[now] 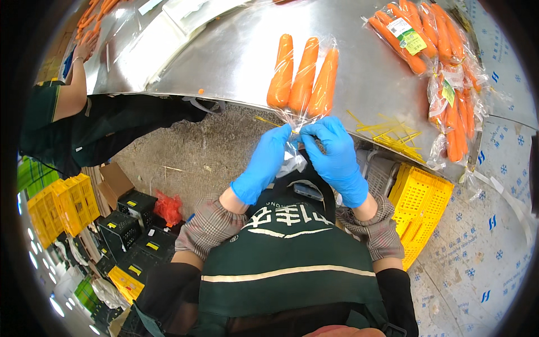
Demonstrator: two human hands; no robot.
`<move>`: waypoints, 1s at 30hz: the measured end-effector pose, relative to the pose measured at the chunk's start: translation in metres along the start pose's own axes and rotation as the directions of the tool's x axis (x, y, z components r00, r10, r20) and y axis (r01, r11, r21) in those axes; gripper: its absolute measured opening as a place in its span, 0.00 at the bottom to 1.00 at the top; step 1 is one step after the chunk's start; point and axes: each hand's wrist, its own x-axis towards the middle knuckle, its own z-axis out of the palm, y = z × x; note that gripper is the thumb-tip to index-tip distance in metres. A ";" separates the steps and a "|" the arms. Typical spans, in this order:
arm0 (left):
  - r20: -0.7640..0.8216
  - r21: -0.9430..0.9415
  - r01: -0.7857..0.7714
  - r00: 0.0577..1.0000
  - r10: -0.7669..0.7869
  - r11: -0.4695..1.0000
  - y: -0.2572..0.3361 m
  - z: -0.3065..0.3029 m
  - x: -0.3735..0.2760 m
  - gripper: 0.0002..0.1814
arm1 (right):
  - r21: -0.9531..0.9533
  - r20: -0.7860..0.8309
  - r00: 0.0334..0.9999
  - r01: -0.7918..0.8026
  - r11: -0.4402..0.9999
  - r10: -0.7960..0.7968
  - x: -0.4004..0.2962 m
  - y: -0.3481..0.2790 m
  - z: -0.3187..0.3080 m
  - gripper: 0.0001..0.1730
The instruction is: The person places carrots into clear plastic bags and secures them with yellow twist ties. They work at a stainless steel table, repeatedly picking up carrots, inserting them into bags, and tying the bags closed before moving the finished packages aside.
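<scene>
Three carrots in a clear plastic bag (302, 80) lie side by side on the metal table, the bag's neck towards me. My left hand (269, 153), in a blue glove, pinches the gathered neck from the left, where a yellow twist tie (268, 121) sticks out. On the other side my right hand (332, 153), also gloved, has its fingertips closed at the same neck; whether they hold the tie or the plastic is hard to tell. The loose end of the bag hangs between both hands. Loose yellow twist ties (398, 137) lie at the table edge to the right.
Bagged carrots (450, 88), one with a label (407, 36), are piled at the table's right end. A yellow crate (421, 206) stands below the edge. At the far left a co-worker's hand (85, 46) is by loose carrots. Black crates (120, 229) stand on the floor, lower left.
</scene>
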 end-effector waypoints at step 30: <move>-0.079 0.757 -0.443 0.668 0.740 0.480 0.008 -0.014 -0.012 0.13 | 0.698 0.572 0.599 -0.714 0.051 0.560 0.011 -0.016 0.009 0.09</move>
